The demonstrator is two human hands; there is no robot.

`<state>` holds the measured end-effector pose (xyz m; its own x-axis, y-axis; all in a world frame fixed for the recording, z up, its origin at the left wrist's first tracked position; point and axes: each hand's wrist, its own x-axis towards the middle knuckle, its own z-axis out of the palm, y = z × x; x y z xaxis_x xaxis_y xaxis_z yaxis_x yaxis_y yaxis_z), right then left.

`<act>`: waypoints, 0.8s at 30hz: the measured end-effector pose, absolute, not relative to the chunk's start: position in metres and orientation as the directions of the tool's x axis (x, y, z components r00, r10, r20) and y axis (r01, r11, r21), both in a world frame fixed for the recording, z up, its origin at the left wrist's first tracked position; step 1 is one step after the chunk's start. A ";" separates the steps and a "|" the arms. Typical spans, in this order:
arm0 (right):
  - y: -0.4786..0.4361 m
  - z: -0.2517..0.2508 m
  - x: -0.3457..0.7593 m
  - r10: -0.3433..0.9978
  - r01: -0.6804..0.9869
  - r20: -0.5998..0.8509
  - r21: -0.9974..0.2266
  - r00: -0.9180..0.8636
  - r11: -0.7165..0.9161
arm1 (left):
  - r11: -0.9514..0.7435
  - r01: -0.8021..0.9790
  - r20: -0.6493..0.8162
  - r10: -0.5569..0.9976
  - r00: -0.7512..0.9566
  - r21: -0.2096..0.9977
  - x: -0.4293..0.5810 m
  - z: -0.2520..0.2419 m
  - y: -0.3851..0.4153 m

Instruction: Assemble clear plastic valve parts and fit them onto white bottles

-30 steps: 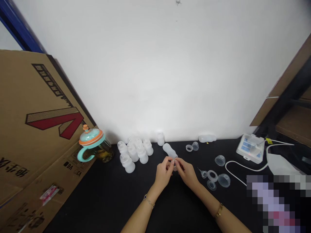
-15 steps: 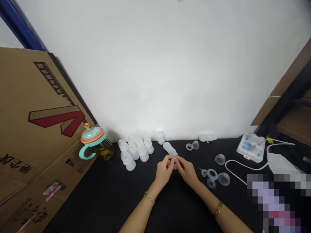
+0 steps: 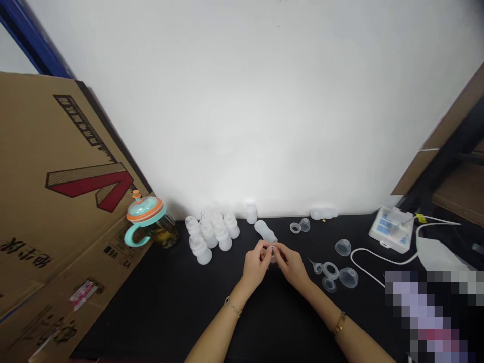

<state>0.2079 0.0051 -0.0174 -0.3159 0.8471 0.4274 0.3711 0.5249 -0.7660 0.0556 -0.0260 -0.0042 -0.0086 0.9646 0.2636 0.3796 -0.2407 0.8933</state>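
A small clear ring-like part is pinched between the fingertips of my left hand and my right hand, which meet above the black table. Fingers hide much of it. Just behind them a white bottle lies on its side. To the right of my right hand are a clear pointed piece, a clear ring, a clear disc and two clear domed caps. Another ring and a small cap lie farther back.
Several white capped bottles stand at the left, beside a teal-lidded jug and a cardboard box. One bottle stands by the wall. At the right are a white case and a white cable.
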 end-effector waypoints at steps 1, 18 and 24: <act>0.005 -0.017 0.208 0.847 0.372 0.428 -0.765 -0.315 0.525 | -0.242 0.380 0.265 0.964 -0.009 0.893 0.055 -0.004 -0.026; 0.004 -0.016 0.208 0.850 0.370 0.420 -0.770 -0.319 0.520 | -0.223 0.422 0.253 0.967 -0.016 0.879 0.055 -0.005 -0.026; 0.004 -0.016 0.208 0.843 0.361 0.428 -0.768 -0.325 0.529 | -0.233 0.414 0.263 0.965 -0.016 0.880 0.055 -0.007 -0.025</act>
<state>0.2078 0.0042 -0.0155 -0.3249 0.8432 0.4283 0.3609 0.5292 -0.7679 0.0553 -0.0251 -0.0066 -0.0162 0.9648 0.2626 0.4142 -0.2326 0.8800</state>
